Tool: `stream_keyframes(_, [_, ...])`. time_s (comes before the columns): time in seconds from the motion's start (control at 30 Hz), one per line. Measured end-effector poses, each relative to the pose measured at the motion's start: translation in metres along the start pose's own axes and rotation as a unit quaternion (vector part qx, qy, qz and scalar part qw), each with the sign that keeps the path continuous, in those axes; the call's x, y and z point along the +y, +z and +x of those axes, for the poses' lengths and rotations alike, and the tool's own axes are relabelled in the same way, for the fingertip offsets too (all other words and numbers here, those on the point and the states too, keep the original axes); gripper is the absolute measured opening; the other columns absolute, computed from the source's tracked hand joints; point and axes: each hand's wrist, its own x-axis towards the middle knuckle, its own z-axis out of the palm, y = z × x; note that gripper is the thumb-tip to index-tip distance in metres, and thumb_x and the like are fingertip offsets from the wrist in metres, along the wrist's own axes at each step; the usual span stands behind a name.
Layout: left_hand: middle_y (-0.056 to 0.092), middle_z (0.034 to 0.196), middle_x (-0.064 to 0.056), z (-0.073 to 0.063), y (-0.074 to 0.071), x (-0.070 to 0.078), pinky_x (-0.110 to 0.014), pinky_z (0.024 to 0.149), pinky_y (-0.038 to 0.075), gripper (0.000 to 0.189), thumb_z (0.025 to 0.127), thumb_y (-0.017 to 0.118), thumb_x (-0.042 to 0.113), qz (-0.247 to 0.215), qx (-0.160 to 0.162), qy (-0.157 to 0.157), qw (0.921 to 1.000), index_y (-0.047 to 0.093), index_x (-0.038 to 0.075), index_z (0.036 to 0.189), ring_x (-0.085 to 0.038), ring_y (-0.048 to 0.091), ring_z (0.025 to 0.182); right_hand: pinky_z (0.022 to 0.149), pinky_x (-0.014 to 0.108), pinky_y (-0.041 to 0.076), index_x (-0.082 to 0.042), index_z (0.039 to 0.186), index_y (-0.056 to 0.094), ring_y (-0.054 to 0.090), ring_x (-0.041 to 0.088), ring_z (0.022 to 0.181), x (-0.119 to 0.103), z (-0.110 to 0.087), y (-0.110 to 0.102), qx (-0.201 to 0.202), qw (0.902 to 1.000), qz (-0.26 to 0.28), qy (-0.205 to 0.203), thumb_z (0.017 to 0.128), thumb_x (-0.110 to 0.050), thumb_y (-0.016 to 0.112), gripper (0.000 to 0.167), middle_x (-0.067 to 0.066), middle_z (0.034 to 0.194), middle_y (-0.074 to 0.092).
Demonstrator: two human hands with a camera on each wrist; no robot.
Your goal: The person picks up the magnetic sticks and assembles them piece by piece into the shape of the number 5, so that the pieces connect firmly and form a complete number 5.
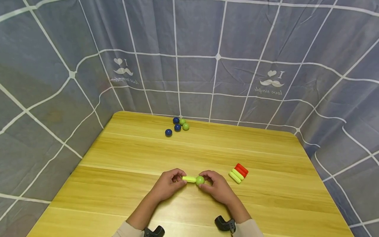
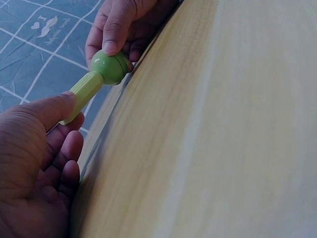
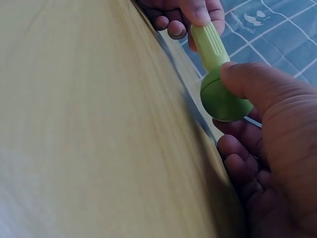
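My left hand [image 1: 170, 184] pinches the free end of a yellow-green ribbed rod [image 1: 189, 179] between thumb and fingers. At the rod's other end is a green ball [image 1: 200, 180], which my right hand [image 1: 217, 186] holds with the thumb on top and fingers beneath. Rod and ball meet end to end, as both wrist views show, with the ball [image 2: 108, 67] against the rod [image 2: 85, 94]. A seam line runs round the ball [image 3: 223, 96] in the right wrist view. Both hands are above the near middle of the wooden table [image 1: 142, 151].
Right of the hands lie yellow-green rods [image 1: 236, 175] side by side with red rods [image 1: 241, 170]. Toward the back edge sit several dark blue balls [image 1: 168, 132] and two green balls [image 1: 185, 126]. A grey-blue curtain [image 1: 195, 75] with white lines surrounds the table's back and sides.
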Motion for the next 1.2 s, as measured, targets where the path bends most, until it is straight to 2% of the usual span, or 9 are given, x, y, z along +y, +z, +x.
stream_keyframes(0.17, [0.063,0.084,0.005,0.002,0.0,0.0,-0.026,0.066,0.049,0.015,0.091,0.074,0.018,-0.004,0.003,-0.003,1.0,0.069,0.013,0.104,-0.013,0.058,0.074,0.082,0.03,0.049,-0.02,0.11,0.066,0.059,0.012,0.091,0.001,0.0,-0.002,0.017,0.9996,0.021,0.01,0.088,-0.016,0.077,0.025,-0.009,0.097,0.064])
stream_keyframes(0.37, [0.066,0.088,0.005,0.005,-0.001,-0.002,-0.027,0.073,0.051,0.011,0.091,0.073,0.014,-0.012,0.044,-0.007,0.9989,0.07,0.011,0.102,-0.014,0.061,0.081,0.081,0.03,0.049,-0.016,0.111,0.066,0.056,0.016,0.09,0.003,0.001,-0.003,0.03,0.9984,0.042,0.024,0.087,-0.013,0.077,0.026,-0.004,0.097,0.063])
stream_keyframes(0.5, [0.067,0.092,0.002,0.009,-0.005,-0.003,-0.027,0.075,0.051,0.012,0.094,0.069,0.014,-0.039,0.056,-0.031,0.9972,0.069,0.008,0.105,-0.016,0.061,0.086,0.08,0.029,0.049,-0.015,0.111,0.065,0.056,0.016,0.089,0.003,0.002,-0.005,0.029,0.9979,0.047,0.032,0.088,-0.011,0.075,0.026,-0.003,0.097,0.062])
stream_keyframes(0.63, [0.067,0.095,-0.003,0.019,-0.016,0.0,-0.027,0.072,0.05,0.017,0.096,0.067,0.014,-0.052,0.05,-0.047,0.9963,0.067,0.003,0.108,-0.019,0.06,0.086,0.08,0.028,0.049,-0.015,0.112,0.065,0.057,0.016,0.089,0.002,0.001,-0.006,0.03,0.9977,0.05,0.033,0.088,-0.01,0.074,0.026,-0.003,0.097,0.062])
stream_keyframes(0.8, [0.066,0.096,-0.001,0.036,-0.031,0.009,-0.03,0.07,0.05,0.021,0.096,0.067,0.017,-0.003,0.027,-0.052,0.9982,0.067,0.003,0.111,-0.019,0.06,0.088,0.079,0.028,0.049,-0.016,0.113,0.064,0.057,0.015,0.088,0.001,0.0,-0.007,0.028,0.9982,0.046,0.028,0.089,-0.011,0.073,0.026,-0.004,0.098,0.061])
stream_keyframes(0.9, [0.067,0.101,0.0,0.047,-0.04,0.016,-0.033,0.073,0.051,0.023,0.096,0.067,0.018,0.023,0.014,-0.046,0.9986,0.067,0.003,0.114,-0.019,0.06,0.093,0.079,0.027,0.049,-0.015,0.113,0.064,0.057,0.014,0.088,0.001,0.0,-0.007,0.026,0.9982,0.049,0.024,0.089,-0.012,0.073,0.026,-0.004,0.098,0.062])
stream_keyframes(1.2, [0.066,0.111,-0.007,0.088,-0.062,0.03,-0.04,0.083,0.051,0.027,0.096,0.066,0.018,0.088,0.016,-0.03,0.9955,0.065,0.001,0.117,-0.026,0.062,0.101,0.079,0.028,0.049,-0.015,0.112,0.064,0.057,0.015,0.088,0.002,0.001,-0.008,0.023,0.9981,0.054,0.017,0.088,-0.01,0.073,0.026,-0.004,0.097,0.062])
